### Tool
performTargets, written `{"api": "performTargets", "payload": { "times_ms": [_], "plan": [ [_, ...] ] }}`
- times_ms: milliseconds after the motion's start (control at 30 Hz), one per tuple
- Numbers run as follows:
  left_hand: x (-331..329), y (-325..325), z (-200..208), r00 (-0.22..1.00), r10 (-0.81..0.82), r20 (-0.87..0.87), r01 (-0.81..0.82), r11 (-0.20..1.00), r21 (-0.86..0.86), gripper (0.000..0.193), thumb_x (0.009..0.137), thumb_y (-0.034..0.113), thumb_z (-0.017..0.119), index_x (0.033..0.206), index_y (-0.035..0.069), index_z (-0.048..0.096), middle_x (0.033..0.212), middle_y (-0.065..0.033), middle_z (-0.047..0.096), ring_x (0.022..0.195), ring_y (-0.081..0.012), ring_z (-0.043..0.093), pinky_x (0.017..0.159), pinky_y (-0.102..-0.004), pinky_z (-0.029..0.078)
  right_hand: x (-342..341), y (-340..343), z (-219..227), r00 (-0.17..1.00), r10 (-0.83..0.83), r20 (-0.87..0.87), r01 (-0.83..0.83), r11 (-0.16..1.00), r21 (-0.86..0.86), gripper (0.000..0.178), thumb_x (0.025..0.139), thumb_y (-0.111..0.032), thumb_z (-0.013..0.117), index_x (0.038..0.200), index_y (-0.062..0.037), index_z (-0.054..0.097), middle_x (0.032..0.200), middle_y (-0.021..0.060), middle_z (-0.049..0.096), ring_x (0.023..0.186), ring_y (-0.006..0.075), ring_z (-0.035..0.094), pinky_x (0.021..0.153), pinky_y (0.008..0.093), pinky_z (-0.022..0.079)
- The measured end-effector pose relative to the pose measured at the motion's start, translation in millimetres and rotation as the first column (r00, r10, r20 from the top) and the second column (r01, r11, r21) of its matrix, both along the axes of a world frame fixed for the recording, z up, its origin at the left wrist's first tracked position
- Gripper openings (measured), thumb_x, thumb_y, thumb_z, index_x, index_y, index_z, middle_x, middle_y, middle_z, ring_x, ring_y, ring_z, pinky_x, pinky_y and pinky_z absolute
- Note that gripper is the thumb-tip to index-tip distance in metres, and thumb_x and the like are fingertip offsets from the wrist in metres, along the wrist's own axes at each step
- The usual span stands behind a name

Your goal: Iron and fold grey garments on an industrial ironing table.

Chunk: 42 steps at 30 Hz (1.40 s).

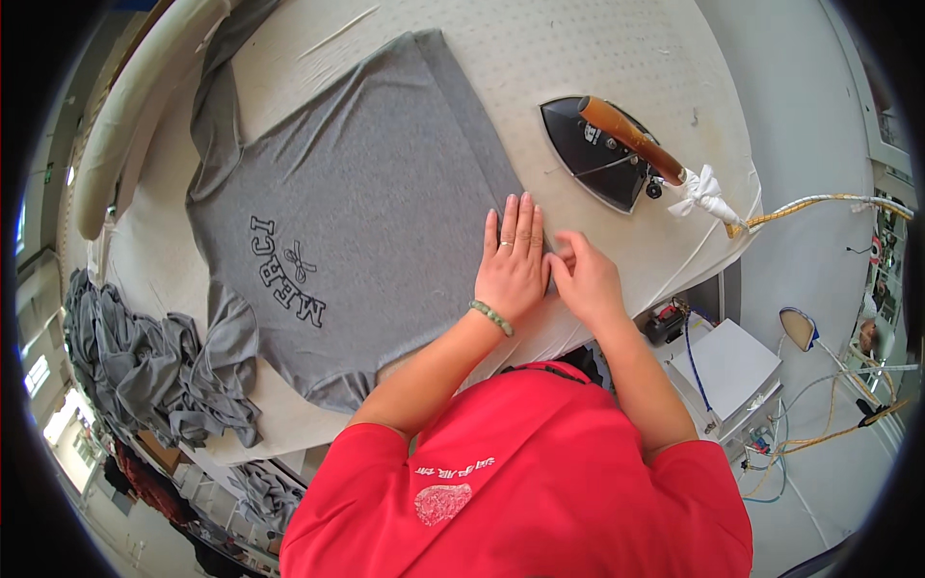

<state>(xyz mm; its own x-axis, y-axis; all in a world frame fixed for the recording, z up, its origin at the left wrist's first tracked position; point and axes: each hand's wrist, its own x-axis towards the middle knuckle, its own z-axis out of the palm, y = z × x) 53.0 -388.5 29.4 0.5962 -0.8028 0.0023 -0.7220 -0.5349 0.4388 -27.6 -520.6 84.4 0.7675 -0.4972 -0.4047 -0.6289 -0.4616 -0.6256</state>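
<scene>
A grey long-sleeved sweatshirt [385,193] lies spread on the pale padded ironing table [617,48], with dark lettering and a small bow design on its chest. Its hem runs along the right side. My left hand [514,265] rests flat on the cloth near the hem's lower corner, its fingers stretched out. Just to its right, my right hand [588,279] is curled at the hem, thumb and fingers drawn in at the fabric edge. The fingertips are slightly blurred. Beyond it stands a black iron [597,154] with a wooden handle, touched by neither hand.
A heap of grey garments [145,356] hangs over the table's left edge. At the far left is a long padded arm [135,125]. A hose [800,204] runs from the iron off to the right. Below the right edge stands a white-topped box [727,366].
</scene>
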Motion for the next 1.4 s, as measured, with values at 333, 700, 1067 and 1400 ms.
{"api": "performTargets", "payload": {
  "times_ms": [333,700,1067,1400],
  "plan": [
    [-20.7,2.3,-17.7,0.99,-0.034,-0.135,0.029,0.999,-0.038,0.068,0.105,0.037,0.049,0.16,-0.004,0.044,0.172,-0.0226,0.034,0.162,-0.0394,0.028,0.132,-0.0611,0.015,91.6,8.2,-8.2,0.8,0.368,0.475,-0.275,0.927,-0.256,0.047,0.098,-0.018,0.07,0.142,-0.0025,0.061,0.138,0.0204,0.066,0.126,0.0366,0.066,0.105,0.0457,0.054],
    [-24.1,-7.2,-15.8,0.998,0.053,-0.042,-0.055,0.998,-0.043,0.074,0.105,0.04,0.053,0.161,-0.007,0.04,0.172,-0.0243,0.034,0.163,-0.0418,0.022,0.133,-0.0606,0.012,283.9,14.9,-85.8,0.76,0.559,0.333,-0.31,0.761,-0.57,0.086,0.105,-0.053,0.058,0.165,0.0035,0.033,0.171,0.025,0.035,0.16,0.0393,0.032,0.133,0.051,0.023],
    [133.1,99.7,17.6,0.967,0.256,-0.009,-0.245,0.917,-0.314,0.042,0.091,0.008,0.068,0.132,0.002,0.063,0.137,-0.0198,0.064,0.137,-0.0386,0.058,0.117,-0.0535,0.045,306.9,-8.0,-105.0,0.708,0.531,0.465,-0.241,0.801,-0.548,0.062,0.108,-0.038,0.055,0.157,-0.0008,0.048,0.166,0.0223,0.046,0.156,0.0379,0.04,0.13,0.0504,0.028],
    [329.9,117.5,-4.2,0.895,0.415,0.16,-0.363,0.89,-0.277,0.031,0.102,0.033,0.066,0.12,0.009,0.073,0.122,-0.0154,0.071,0.116,-0.037,0.065,0.107,-0.0502,0.049,303.0,-2.7,-96.2,0.72,0.564,0.405,-0.233,0.745,-0.625,0.056,0.106,-0.031,0.055,0.154,-0.0039,0.054,0.166,0.0198,0.046,0.156,0.0362,0.04,0.13,0.0514,0.029]
  ]
}}
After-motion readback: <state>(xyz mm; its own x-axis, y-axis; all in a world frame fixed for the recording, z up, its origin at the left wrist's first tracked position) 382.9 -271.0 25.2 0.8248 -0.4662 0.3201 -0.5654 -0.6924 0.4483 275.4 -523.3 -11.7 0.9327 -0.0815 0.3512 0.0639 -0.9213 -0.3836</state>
